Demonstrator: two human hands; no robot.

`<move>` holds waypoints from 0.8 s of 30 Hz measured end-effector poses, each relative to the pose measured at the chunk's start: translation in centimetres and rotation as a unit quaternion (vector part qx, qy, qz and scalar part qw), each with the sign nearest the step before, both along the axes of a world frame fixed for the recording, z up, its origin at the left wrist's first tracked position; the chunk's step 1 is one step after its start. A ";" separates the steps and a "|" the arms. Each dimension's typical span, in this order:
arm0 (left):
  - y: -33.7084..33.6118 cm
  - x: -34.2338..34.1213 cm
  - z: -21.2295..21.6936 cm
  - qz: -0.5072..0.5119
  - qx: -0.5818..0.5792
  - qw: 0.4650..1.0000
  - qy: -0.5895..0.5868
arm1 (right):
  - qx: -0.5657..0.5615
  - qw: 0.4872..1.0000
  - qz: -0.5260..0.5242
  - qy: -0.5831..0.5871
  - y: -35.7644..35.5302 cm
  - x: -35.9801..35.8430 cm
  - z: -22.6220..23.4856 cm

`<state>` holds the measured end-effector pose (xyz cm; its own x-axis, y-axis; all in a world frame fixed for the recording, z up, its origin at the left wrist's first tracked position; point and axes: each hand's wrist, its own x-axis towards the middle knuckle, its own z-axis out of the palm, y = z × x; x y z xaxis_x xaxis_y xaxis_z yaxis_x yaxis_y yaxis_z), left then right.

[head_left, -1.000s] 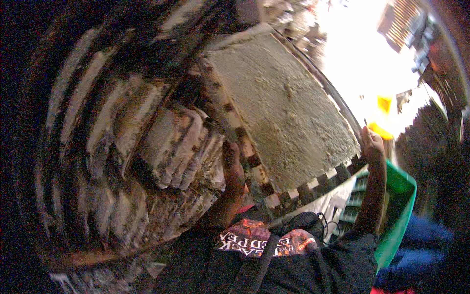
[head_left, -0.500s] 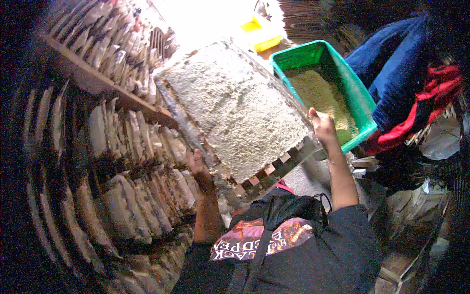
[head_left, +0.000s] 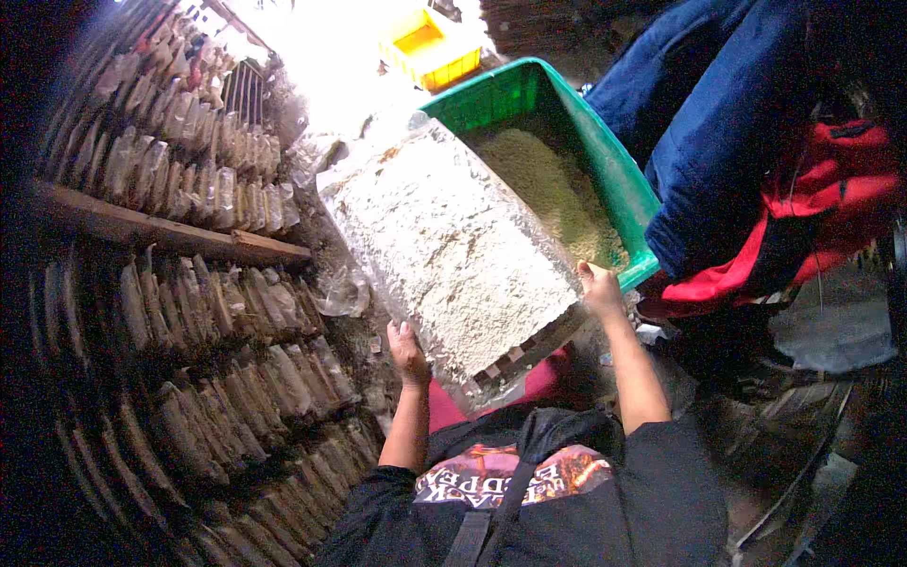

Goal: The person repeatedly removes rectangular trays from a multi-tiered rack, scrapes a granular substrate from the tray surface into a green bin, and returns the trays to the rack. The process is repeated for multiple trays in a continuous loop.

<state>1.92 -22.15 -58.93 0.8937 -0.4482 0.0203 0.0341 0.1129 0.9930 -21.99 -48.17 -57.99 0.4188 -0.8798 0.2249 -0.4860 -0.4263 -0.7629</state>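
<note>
I hold a wide rectangular tray (head_left: 524,353) in front of me, slightly tilted, covered with a pale, lumpy, crumbly layer (head_left: 463,255). Brown and whitish squares line its near edge. My left hand (head_left: 408,353) grips the left side close to the near corner, thumb up. At the right near corner my right hand (head_left: 601,289) is closed, its thumb over the rim and the other fingers hidden beneath. Just beyond the tray's right side is a green plastic tub (head_left: 619,180) with a heap of yellowish-grey granular material (head_left: 534,170) inside; the tray overlaps its near-left side.
Shelves of thin, upright bags (head_left: 203,416) fill the left, with a wooden beam (head_left: 161,227) between rows. A yellow crate (head_left: 444,64) stands beyond the tub. To the right are a person's blue-clothed legs (head_left: 709,113) and a red and black garment (head_left: 784,227). Glare whitens the far middle.
The tray, still in both hands, now sits farther over the tub's left side and in brighter light. The view has shifted, bringing tub and crate leftward and more of the left shelves into sight.
</note>
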 end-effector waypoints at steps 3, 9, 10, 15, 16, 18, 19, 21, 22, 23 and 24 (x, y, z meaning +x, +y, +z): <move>2.3 0.1 1.5 -0.028 0.042 0.999 -0.018 | 0.051 0.999 0.004 0.011 2.3 0.3 3.0; 3.1 1.7 3.6 -0.044 0.016 0.992 0.116 | 0.095 0.986 0.053 0.125 4.2 -1.2 5.2; 2.9 1.5 4.5 -0.057 0.051 0.993 0.090 | 0.151 0.977 0.063 0.139 3.1 -1.7 4.7; 3.5 1.9 4.3 -0.072 0.047 0.990 0.116 | 0.181 0.952 -0.001 0.245 -5.8 1.9 3.2; 3.6 1.5 4.6 -0.068 0.036 0.988 0.135 | 0.131 0.953 -0.015 0.274 -7.0 3.3 2.6; 3.1 1.1 5.3 -0.051 0.058 0.989 0.129 | 0.095 0.928 -0.046 0.358 -9.7 6.4 -0.7; 2.7 1.0 6.1 -0.057 0.047 0.988 0.132 | 0.072 0.915 -0.061 0.392 -11.4 8.2 -2.5; 2.7 1.2 6.4 -0.055 0.064 0.990 0.114 | 0.039 0.935 -0.040 0.350 -14.8 11.0 -6.2; 2.8 1.3 6.2 -0.049 0.085 0.990 0.105 | 0.064 0.940 -0.008 0.335 -16.6 12.4 -7.6; 2.9 1.6 6.1 -0.048 0.106 0.988 0.098 | 0.121 0.937 0.033 0.326 -18.0 13.1 -8.9; 3.1 1.6 6.2 -0.046 0.129 0.986 0.094 | 0.174 0.929 0.069 0.321 -18.8 13.6 -10.2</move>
<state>3.56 -19.04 -52.76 0.8263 -0.4958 -0.2671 0.2185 -0.1549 0.9635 -8.35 -66.94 -68.16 0.4818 -0.7810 -0.3974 -0.8474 -0.2997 -0.4383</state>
